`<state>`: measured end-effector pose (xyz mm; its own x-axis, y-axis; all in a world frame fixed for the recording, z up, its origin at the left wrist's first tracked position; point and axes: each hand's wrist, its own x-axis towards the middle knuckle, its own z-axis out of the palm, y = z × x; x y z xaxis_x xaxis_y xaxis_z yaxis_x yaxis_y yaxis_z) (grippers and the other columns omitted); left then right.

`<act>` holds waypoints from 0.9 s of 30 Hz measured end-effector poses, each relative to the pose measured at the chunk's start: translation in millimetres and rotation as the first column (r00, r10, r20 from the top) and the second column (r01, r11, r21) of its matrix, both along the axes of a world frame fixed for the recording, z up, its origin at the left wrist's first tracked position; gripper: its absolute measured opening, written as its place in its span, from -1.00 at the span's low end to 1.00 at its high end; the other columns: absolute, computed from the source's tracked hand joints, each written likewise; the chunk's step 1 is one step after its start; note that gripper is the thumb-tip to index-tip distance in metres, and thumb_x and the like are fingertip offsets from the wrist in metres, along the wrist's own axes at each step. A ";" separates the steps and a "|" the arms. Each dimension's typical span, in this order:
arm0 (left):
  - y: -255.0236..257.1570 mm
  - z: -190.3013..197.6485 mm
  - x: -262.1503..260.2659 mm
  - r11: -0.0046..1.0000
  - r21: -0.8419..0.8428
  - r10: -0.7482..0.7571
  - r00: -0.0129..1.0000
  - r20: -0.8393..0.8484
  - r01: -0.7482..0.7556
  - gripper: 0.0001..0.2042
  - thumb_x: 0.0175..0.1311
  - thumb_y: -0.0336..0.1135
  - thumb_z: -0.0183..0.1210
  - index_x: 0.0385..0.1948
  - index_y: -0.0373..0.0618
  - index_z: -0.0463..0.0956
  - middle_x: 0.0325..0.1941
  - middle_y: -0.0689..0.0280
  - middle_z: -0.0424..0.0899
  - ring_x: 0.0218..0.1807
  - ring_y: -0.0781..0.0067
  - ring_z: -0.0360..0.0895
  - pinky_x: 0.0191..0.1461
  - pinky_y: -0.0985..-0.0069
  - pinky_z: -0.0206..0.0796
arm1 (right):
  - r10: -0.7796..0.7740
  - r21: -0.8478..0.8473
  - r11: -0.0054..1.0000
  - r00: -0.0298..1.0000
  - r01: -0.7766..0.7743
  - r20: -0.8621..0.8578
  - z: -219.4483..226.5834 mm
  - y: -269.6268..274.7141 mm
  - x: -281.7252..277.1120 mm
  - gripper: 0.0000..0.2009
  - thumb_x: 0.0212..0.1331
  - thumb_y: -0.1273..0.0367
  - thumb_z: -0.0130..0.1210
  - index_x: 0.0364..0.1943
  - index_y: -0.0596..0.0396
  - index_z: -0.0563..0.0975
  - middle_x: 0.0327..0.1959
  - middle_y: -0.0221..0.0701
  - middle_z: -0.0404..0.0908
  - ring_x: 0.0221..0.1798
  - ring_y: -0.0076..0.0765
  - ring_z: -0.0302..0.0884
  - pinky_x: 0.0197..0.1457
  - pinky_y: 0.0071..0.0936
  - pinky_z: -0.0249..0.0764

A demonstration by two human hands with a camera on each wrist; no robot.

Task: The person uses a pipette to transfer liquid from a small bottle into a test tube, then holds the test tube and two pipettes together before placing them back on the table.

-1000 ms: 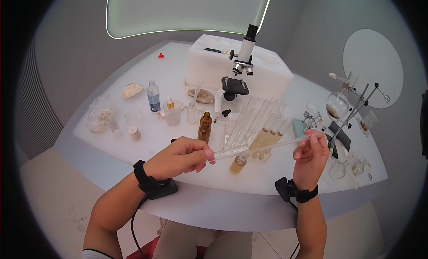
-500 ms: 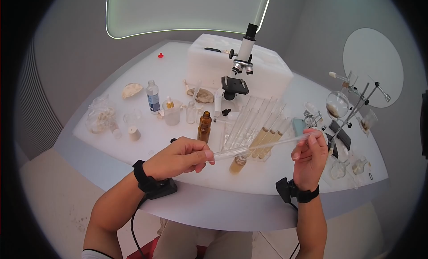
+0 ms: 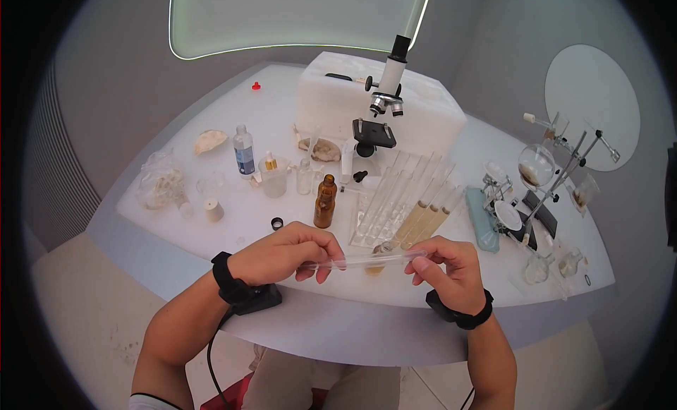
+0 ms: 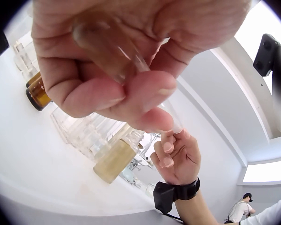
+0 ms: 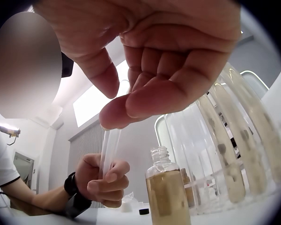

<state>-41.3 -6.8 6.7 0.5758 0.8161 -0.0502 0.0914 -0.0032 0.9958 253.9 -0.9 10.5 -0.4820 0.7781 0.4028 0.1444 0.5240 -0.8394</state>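
Observation:
Between both hands lies a clear test tube (image 3: 363, 260), nearly level above the front of the table. My left hand (image 3: 293, 253) grips it around one part; its rounded end (image 4: 100, 42) lies across the palm in the left wrist view. The thumb and fingers of my right hand (image 3: 451, 274) pinch a slender clear tube (image 3: 419, 255) at the opposite end, lined up with the test tube. Behind them stands a small open glass bottle (image 5: 166, 194) of yellowish liquid, partly covered in the head view.
A clear rack (image 3: 363, 233) holds several test tubes, some with tan liquid. Nearby stand an amber bottle (image 3: 325, 204), a black cap (image 3: 277, 224) and a microscope (image 3: 384, 92). On the right are a teal case (image 3: 482, 223) and a flask on a stand (image 3: 536, 163).
My right hand has come left and down, close to the left hand, so much less of the slender tube shows between them. The left hand has stayed nearly in place.

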 end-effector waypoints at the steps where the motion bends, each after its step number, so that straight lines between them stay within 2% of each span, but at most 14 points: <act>1: -0.2 0.3 0.3 1.000 -0.007 -0.002 1.000 -0.006 0.002 -0.73 0.23 -0.41 -0.09 -0.25 -0.31 0.61 -0.53 0.31 0.56 -0.56 0.63 0.29 -0.40 0.64 0.19 | -0.001 0.000 1.000 1.000 0.001 0.000 -0.4 -0.4 -1.3 -0.85 0.27 0.46 0.12 -0.19 0.26 0.63 -0.47 -0.36 0.67 -0.49 -0.58 0.58 -0.37 -0.65 0.47; 6: -0.1 0.7 -0.2 1.000 -0.004 -0.029 0.999 -0.026 0.029 -0.74 0.23 -0.43 -0.06 -0.23 -0.31 0.61 -0.49 0.31 0.60 -0.53 0.63 0.33 -0.38 0.65 0.22 | 0.026 -0.006 1.000 0.997 -0.026 0.070 2.4 -2.0 -3.2 -0.89 0.25 0.45 0.16 -0.34 0.25 0.62 -0.53 -0.43 0.63 -0.52 -0.62 0.55 -0.40 -0.67 0.43; 12: 0.1 -0.9 -0.6 0.999 -0.017 -0.036 0.999 -0.022 0.035 -0.75 0.26 -0.43 -0.05 -0.21 -0.30 0.61 -0.48 0.31 0.61 -0.52 0.64 0.34 -0.37 0.66 0.23 | 0.007 0.053 0.998 0.991 -0.014 0.134 5.2 -3.0 -3.1 -0.87 0.25 0.45 0.16 -0.41 0.23 0.61 -0.60 -0.45 0.61 -0.54 -0.64 0.53 -0.42 -0.66 0.40; 27: 0.7 -0.9 -1.0 0.999 -0.010 -0.037 0.999 -0.015 0.037 -0.76 0.25 -0.42 -0.04 -0.22 -0.29 0.60 -0.48 0.31 0.61 -0.52 0.65 0.35 -0.37 0.66 0.24 | 0.014 0.020 1.000 0.994 -0.017 0.108 5.9 -2.8 -2.7 -0.89 0.22 0.46 0.20 -0.37 0.26 0.63 -0.55 -0.43 0.64 -0.50 -0.65 0.54 -0.38 -0.67 0.43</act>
